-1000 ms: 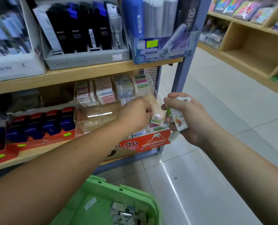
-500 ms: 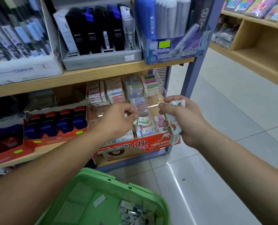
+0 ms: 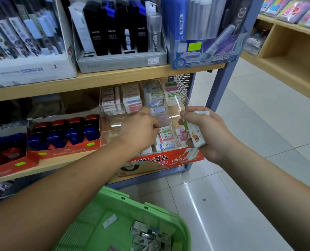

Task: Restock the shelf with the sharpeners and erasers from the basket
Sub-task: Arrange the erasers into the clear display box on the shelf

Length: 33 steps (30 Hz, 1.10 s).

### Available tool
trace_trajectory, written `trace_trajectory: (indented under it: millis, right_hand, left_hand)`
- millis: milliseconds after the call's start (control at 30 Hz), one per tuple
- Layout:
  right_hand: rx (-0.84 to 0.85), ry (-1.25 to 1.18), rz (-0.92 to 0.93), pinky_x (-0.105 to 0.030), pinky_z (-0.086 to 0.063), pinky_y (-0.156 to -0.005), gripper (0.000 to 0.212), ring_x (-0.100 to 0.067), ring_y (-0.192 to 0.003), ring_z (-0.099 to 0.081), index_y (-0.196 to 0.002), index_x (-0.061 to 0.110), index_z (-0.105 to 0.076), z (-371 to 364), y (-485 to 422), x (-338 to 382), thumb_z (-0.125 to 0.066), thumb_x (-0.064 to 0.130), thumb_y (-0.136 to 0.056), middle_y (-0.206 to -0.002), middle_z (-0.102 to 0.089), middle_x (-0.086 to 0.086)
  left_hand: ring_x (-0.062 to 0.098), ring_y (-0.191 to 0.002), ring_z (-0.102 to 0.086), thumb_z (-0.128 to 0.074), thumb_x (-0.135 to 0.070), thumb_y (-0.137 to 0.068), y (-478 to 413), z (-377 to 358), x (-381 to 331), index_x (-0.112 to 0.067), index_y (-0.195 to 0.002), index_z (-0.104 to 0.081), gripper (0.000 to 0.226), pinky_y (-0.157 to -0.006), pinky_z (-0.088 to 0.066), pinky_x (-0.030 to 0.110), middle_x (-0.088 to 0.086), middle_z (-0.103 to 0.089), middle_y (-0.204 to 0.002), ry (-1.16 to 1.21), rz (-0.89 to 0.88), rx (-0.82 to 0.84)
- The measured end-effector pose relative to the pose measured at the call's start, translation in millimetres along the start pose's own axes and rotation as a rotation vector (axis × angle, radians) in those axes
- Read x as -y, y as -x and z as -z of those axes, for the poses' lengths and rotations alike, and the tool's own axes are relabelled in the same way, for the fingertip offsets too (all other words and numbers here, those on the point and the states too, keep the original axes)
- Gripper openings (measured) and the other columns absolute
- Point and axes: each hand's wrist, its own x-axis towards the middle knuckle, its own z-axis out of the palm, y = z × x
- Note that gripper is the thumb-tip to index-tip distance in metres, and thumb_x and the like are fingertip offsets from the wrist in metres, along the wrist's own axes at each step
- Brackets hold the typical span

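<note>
Left grip [image 3: 141, 131] is in the clear organizer [image 3: 112, 124] at the right end of the lower shelf [image 3: 60, 164], fingers curled against the eraser rows [image 3: 166, 137]. I can't tell if it's pinching one. Right grip [image 3: 210, 134] sits just beside the organizer's right edge, wrapped round a stack of erasers [image 3: 195, 135]. More packs [image 3: 147, 234] lie in the green basket [image 3: 150, 208] below.

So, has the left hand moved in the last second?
Yes. The left hand has slid leftward along the clear tray, from its right end beside the right hand, which grips erasers, toward the middle columns.
</note>
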Motion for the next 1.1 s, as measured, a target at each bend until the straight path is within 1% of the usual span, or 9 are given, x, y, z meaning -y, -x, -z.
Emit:
trace_trajectory:
  millis: [100, 200, 300, 433, 600, 733, 833, 1000, 1100]
  right_hand:
    - [0.069, -0.085, -0.022, -0.030, -0.054, -0.053, 0.018, -0.025, -0.065, -0.067, -0.111, 0.020, -0.065, -5, 0, 2, -0.072, 0.013, -0.095, -0.092, -0.075, -0.015]
    - [0.094, -0.187, -0.013, -0.027, -0.048, -0.048, 0.023, -0.021, -0.054, -0.057, -0.113, 0.020, -0.062, -11, -3, 3, -0.071, 0.009, -0.094, -0.088, -0.070, -0.013]
    - [0.087, -0.260, -0.019, -0.027, -0.050, -0.048, 0.020, -0.021, -0.054, -0.057, -0.111, 0.019, -0.062, -19, -7, 3, -0.069, 0.009, -0.095, -0.085, -0.069, -0.011]
    - [0.068, -0.318, -0.028, -0.026, -0.048, -0.048, 0.018, -0.017, -0.053, -0.057, -0.113, 0.017, -0.061, -32, -9, 1, -0.065, 0.009, -0.097, -0.081, -0.066, -0.008]
    - [-0.171, -0.204, 0.074, -0.040, -0.060, -0.057, 0.026, -0.025, -0.058, -0.068, -0.116, 0.013, -0.062, -36, -8, 4, -0.072, 0.005, -0.094, -0.093, -0.072, -0.017]
    - [0.117, 0.101, 0.038, -0.042, -0.059, -0.061, 0.033, -0.030, -0.067, -0.070, -0.113, 0.014, -0.063, -45, 5, 2, -0.083, 0.014, -0.087, -0.089, -0.074, -0.016]
    - [0.282, 0.226, 0.004, -0.038, -0.055, -0.059, 0.032, -0.028, -0.061, -0.066, -0.107, 0.016, -0.066, -55, 13, -3, -0.085, 0.013, -0.082, -0.084, -0.073, -0.013]
    - [0.203, 0.188, 0.049, -0.032, -0.052, -0.051, 0.027, -0.026, -0.055, -0.063, -0.104, 0.016, -0.066, -63, 10, -12, -0.084, 0.007, -0.085, -0.085, -0.072, -0.015]
    - [0.168, 0.145, 0.087, -0.041, -0.055, -0.059, 0.026, -0.029, -0.062, -0.067, -0.104, 0.016, -0.065, -67, 7, -18, -0.083, 0.008, -0.087, -0.088, -0.074, -0.015]
  left_hand:
    - [0.006, -0.081, -0.058, -0.072, -0.024, -0.095, 8, 9, -17, -0.023, -0.092, -0.072, 0.003, -0.067, -0.043, 0.019, -0.009, -0.056, -0.097, 0.296, 0.011, -0.056]
    - [0.013, -0.064, -0.063, -0.065, -0.022, -0.101, 26, 20, -37, -0.017, -0.100, -0.074, 0.011, -0.046, -0.041, 0.022, 0.005, -0.075, -0.096, 0.899, 0.195, 0.263]
    - [0.021, -0.058, -0.058, -0.066, -0.024, -0.100, 43, 25, -38, -0.011, -0.113, -0.070, 0.018, -0.038, -0.028, 0.020, 0.016, -0.075, -0.099, 1.224, 0.323, 0.428]
    - [0.017, -0.062, -0.059, -0.081, -0.020, -0.090, 52, 24, -26, -0.016, -0.113, -0.071, 0.026, -0.042, -0.032, 0.020, 0.010, -0.075, -0.100, 1.192, 0.276, 0.404]
    - [0.011, -0.059, -0.055, -0.069, -0.008, -0.097, 61, 36, -6, -0.012, -0.113, -0.072, 0.017, -0.040, -0.028, 0.023, 0.003, -0.075, -0.086, 1.175, 0.397, 0.331]
    - [0.013, -0.063, -0.054, -0.070, -0.012, -0.096, 69, 41, 15, -0.010, -0.111, -0.070, 0.015, -0.041, -0.027, 0.024, 0.003, -0.070, -0.084, 1.239, 0.444, 0.280]
    - [0.011, -0.069, -0.053, -0.073, -0.019, -0.095, 74, 40, 29, -0.009, -0.110, -0.072, 0.018, -0.044, -0.028, 0.024, 0.006, -0.061, -0.092, 1.298, 0.463, 0.265]
    - [0.011, -0.063, -0.053, -0.075, -0.015, -0.093, 79, 39, 37, -0.013, -0.115, -0.074, 0.022, -0.043, -0.028, 0.025, 0.002, -0.065, -0.080, 1.288, 0.462, 0.295]
    - [0.011, -0.062, -0.056, -0.078, -0.010, -0.089, 73, 51, 46, -0.020, -0.107, -0.077, 0.020, -0.044, -0.034, 0.025, 0.002, -0.069, -0.088, 1.157, 0.441, 0.240]
